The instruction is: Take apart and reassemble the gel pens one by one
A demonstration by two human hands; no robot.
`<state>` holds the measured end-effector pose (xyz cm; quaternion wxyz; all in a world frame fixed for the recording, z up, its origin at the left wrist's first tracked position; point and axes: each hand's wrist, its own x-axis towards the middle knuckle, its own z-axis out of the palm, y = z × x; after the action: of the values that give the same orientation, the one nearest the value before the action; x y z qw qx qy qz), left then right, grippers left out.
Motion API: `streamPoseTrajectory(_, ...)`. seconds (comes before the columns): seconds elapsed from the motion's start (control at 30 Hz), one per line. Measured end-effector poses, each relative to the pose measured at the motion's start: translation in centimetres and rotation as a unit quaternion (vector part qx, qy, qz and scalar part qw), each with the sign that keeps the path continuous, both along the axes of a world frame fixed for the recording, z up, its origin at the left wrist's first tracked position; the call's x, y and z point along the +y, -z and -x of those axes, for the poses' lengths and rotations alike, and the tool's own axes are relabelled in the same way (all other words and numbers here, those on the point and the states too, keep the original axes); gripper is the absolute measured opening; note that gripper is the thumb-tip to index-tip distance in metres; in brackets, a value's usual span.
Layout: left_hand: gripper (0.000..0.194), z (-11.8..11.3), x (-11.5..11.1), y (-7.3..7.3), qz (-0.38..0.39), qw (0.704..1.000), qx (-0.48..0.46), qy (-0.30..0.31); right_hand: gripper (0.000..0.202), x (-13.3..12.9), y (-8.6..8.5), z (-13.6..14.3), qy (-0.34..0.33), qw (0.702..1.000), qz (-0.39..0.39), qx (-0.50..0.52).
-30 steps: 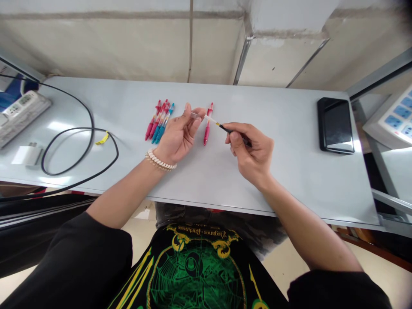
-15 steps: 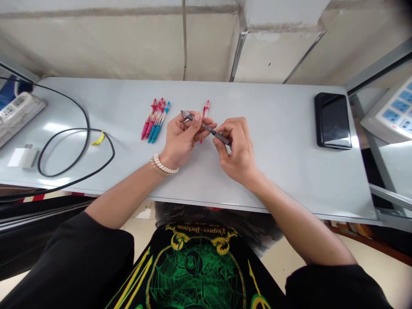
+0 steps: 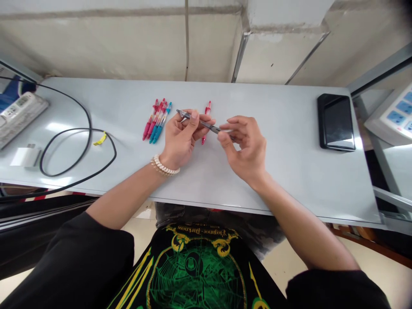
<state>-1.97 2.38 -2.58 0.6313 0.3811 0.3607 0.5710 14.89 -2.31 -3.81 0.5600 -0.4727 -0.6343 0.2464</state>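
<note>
A dark grey pen (image 3: pixel 206 124) lies slanted across the fingers of my left hand (image 3: pixel 182 139), pinned by the thumb, its clip end pointing up and left. My right hand (image 3: pixel 246 148) is at the pen's lower right end, thumb and fingers around the grey barrel; the fingertips are slightly blurred. Behind the left fingers, a red pen (image 3: pixel 208 108) lies on the table, partly covered. Left of my hands, several pens with pink-red (image 3: pixel 151 123) and blue (image 3: pixel 157 131) grips lie side by side.
The pale table (image 3: pixel 289 171) carries a black device (image 3: pixel 336 122) at the right. At the left are a looped black cable (image 3: pixel 86 146) with a yellow tag (image 3: pixel 100 139), a white charger (image 3: pixel 25 156) and a power strip (image 3: pixel 21 113). A wall stands behind.
My right hand has shifted slightly right and its fingers have loosened and spread a little at the pen's end. My left hand keeps its hold on the pen.
</note>
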Motion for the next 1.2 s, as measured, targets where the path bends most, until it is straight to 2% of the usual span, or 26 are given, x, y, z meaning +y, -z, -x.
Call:
streamPoseTrajectory(0.07, 0.016, 0.04, 0.08, -0.08, 0.000, 1.000, 0.009, -0.005, 0.023, -0.04, -0.12, -0.12, 0.000, 1.000, -0.004, -0.017)
streamPoseTrajectory(0.17, 0.021, 0.08, 0.12, -0.15, 0.008, 0.999, 0.032, -0.013, 0.026, -0.12, -0.19, -0.23, -0.008, 0.999, 0.041, -0.004)
streamPoseTrajectory(0.27, 0.023, 0.15, 0.15, -0.05, 0.001, 1.000, 0.023, -0.019, 0.025, -0.10, -0.09, -0.30, -0.004, 1.000, 0.017, -0.003)
streamPoseTrajectory(0.4, 0.029, 0.29, 0.23, 0.13, 0.000, 0.999, 0.040, -0.025, 0.024, -0.04, 0.11, -0.34, -0.022, 0.999, 0.044, -0.010)
streamPoseTrajectory(0.5, 0.033, 0.29, 0.21, 0.06, -0.002, 0.998, 0.052, -0.024, 0.026, -0.08, 0.18, -0.24, -0.033, 0.999, 0.041, -0.011)
streamPoseTrajectory(0.6, 0.036, 0.22, 0.10, -0.07, -0.013, 0.999, 0.047, -0.016, 0.030, -0.16, 0.09, -0.14, -0.047, 0.995, 0.086, -0.006)
streamPoseTrajectory(0.7, 0.039, 0.21, -0.01, -0.13, -0.021, 0.999, 0.046, -0.010, 0.034, -0.12, -0.17, -0.21, -0.042, 0.996, 0.073, 0.016)
streamPoseTrajectory(0.77, 0.039, 0.26, -0.05, -0.13, -0.015, 0.998, 0.059, -0.007, 0.042, 0.01, -0.36, -0.35, -0.084, 0.986, 0.135, 0.049)
streamPoseTrajectory(0.83, 0.039, 0.34, -0.06, -0.10, -0.008, 0.997, 0.071, -0.001, 0.052, 0.17, -0.44, -0.45, -0.140, 0.960, 0.226, 0.093)
streamPoseTrajectory(0.87, 0.039, 0.38, -0.05, -0.08, -0.008, 0.997, 0.073, 0.002, 0.053, 0.23, -0.40, -0.44, -0.152, 0.951, 0.245, 0.113)
streamPoseTrajectory(0.93, 0.039, 0.44, -0.03, -0.04, -0.015, 0.997, 0.072, 0.004, 0.050, 0.27, -0.20, -0.31, -0.135, 0.960, 0.213, 0.118)
streamPoseTrajectory(1.03, 0.039, 0.44, -0.07, 0.01, -0.025, 0.997, 0.073, 0.007, 0.045, 0.13, 0.16, -0.06, -0.075, 0.989, 0.113, 0.056)
streamPoseTrajectory(1.1, 0.038, 0.34, -0.16, 0.06, -0.019, 0.997, 0.079, 0.013, 0.041, 0.04, 0.22, -0.03, -0.088, 0.987, 0.127, 0.047)
streamPoseTrajectory(1.2, 0.035, 0.11, -0.22, 0.06, -0.012, 0.997, 0.073, 0.027, 0.044, 0.09, 0.17, -0.13, -0.148, 0.963, 0.204, 0.099)
